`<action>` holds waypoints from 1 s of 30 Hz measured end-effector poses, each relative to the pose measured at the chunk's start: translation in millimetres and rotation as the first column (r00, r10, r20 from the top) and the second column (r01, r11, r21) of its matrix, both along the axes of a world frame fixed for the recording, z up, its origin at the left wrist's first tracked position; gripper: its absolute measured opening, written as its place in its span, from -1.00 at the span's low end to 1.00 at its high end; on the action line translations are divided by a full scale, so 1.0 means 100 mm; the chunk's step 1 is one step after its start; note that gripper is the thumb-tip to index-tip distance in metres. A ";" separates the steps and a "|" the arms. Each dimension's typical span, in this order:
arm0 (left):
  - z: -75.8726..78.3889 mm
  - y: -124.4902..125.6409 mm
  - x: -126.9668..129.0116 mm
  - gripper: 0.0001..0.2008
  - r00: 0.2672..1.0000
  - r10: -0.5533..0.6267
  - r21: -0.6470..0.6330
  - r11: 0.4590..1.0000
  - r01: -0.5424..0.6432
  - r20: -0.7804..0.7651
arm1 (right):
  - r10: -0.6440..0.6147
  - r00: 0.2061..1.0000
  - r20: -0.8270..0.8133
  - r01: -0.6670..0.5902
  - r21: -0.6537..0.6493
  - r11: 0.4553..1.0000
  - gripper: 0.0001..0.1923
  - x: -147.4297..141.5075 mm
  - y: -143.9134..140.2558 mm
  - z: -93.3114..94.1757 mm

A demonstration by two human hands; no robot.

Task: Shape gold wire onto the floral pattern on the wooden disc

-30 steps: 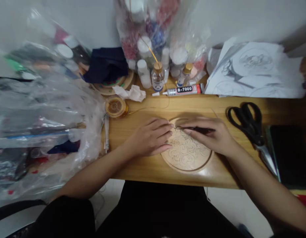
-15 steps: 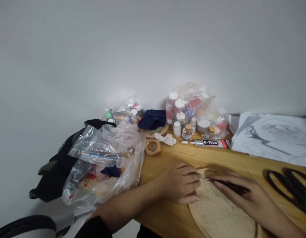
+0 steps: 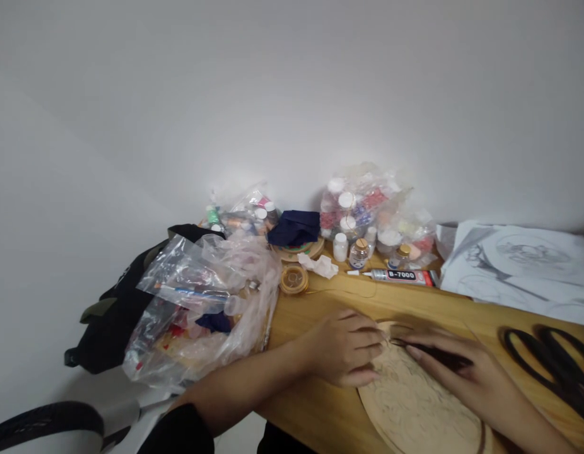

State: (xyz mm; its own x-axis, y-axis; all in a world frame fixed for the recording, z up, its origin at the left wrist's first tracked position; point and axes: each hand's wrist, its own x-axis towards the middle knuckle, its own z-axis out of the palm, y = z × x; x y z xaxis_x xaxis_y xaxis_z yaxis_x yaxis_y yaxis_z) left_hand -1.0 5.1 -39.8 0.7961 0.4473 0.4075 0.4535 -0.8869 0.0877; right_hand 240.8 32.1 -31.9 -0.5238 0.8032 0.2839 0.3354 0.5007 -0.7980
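At the far left, a clear plastic bag (image 3: 251, 255) is spilling over the bench (image 3: 315, 410) edge. Next, an amber thread spool (image 3: 294, 279) is lying beyond the left forearm, its thin thread trailing rightward. The left hand (image 3: 346, 348) is reaching in palm down; its grip is staying loose, fingers slightly apart, with the tips resting at the left rim of a round wooden disc (image 3: 422, 410). That disc is lying on the bench between the two hands, mostly nearer the person than either grip, its patterned face showing upward. Over its far part, a slim dark tool (image 3: 443, 358) is slanting, its tip pointing left, just beside the left fingertips. The right hand (image 3: 478, 369) is holding this tool, its grip clamping between thumb and fingers above the disc's right side. Farther right, black-handled scissors (image 3: 557, 369) are lying apart from the hand.
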 end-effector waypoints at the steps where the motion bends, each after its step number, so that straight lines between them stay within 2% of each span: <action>1: -0.01 0.00 0.00 -0.62 1.000 -0.005 0.004 1.000 0.005 0.007 | 0.001 1.000 0.001 -0.001 -0.004 1.000 -0.79 0.00 0.00 0.00; 8: -0.04 0.01 0.01 -0.60 0.997 -0.029 0.034 0.999 0.027 0.067 | 0.007 1.000 0.011 -0.006 -0.055 0.998 -0.78 0.00 -0.01 0.00; 13: -0.01 -0.02 0.00 -0.61 0.999 -0.016 -0.023 1.000 0.018 0.048 | 0.018 1.000 0.011 -0.017 -0.059 0.998 -0.78 -0.02 -0.02 0.05; 19: 0.03 -0.08 0.00 -0.68 0.990 0.002 -0.108 0.994 0.013 0.139 | 0.028 0.999 -0.036 -0.031 -0.087 0.996 -0.82 -0.05 -0.06 0.12; 30: 0.11 -0.06 0.00 -0.69 0.995 0.001 -0.164 0.986 0.015 0.096 | 0.016 0.999 -0.030 -0.019 -0.114 0.993 -0.84 -0.02 -0.07 0.10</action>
State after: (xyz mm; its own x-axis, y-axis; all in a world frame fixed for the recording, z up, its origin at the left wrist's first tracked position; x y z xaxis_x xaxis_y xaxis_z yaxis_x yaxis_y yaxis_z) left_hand -1.1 -1.2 -28.7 0.7605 0.5089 0.4033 0.4293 -0.8600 0.2757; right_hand 238.3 25.3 -21.9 -0.5310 0.8219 0.2061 0.3032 0.4114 -0.8596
